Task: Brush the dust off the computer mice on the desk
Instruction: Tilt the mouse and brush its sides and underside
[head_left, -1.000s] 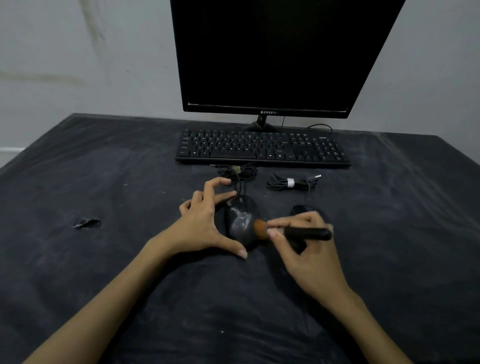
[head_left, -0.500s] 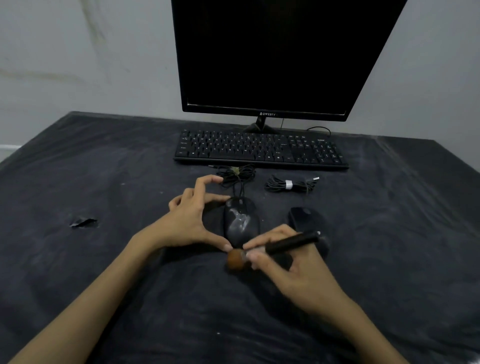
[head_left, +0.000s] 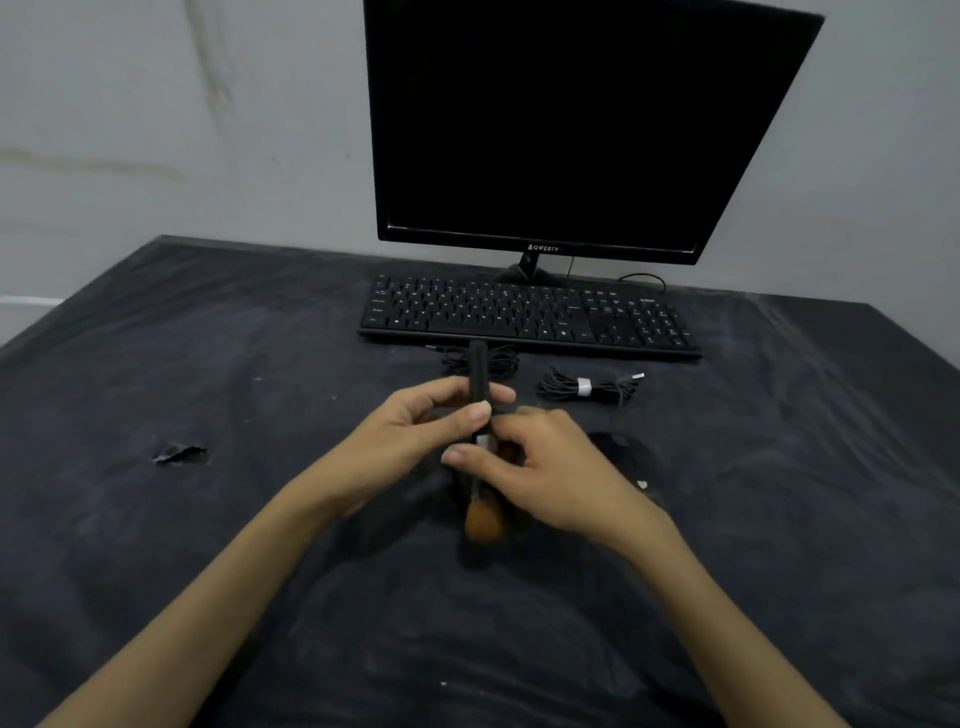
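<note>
- From my remote seat I see a dark monitor (head_left: 571, 124) at 12 o'clock, with a black keyboard (head_left: 524, 314) lying just in front of its stand.
- At about 1 o'clock from the hands lies a coiled cable (head_left: 589, 387) bound with a pale band; a second tangle of cable (head_left: 480, 359) sits just below the keyboard, partly covered by the brush handle.
- A small tear or scrap (head_left: 179, 453) shows on the black desk cover (head_left: 208, 597) at 9 o'clock from the hands.
- Both hands meet at the centre and block my view of whatever lies beneath them.
- One mouse (head_left: 621, 454) shows only as a dark shape at 3 o'clock from the right hand, hard to make out against the dark cover; I cannot see any other mouse.
- The brush (head_left: 480, 457) stands nearly upright in the view: black handle pointing to 12 o'clock, orange-brown bristles at 6 o'clock, low over the cover.
- My left hand (head_left: 410, 441) pinches the upper handle between thumb and fingers.
- My right hand (head_left: 550, 467) is curled narrowly around the handle lower down, near a pale metal band.
- Motion blur softens the fingers and bristles.
</note>
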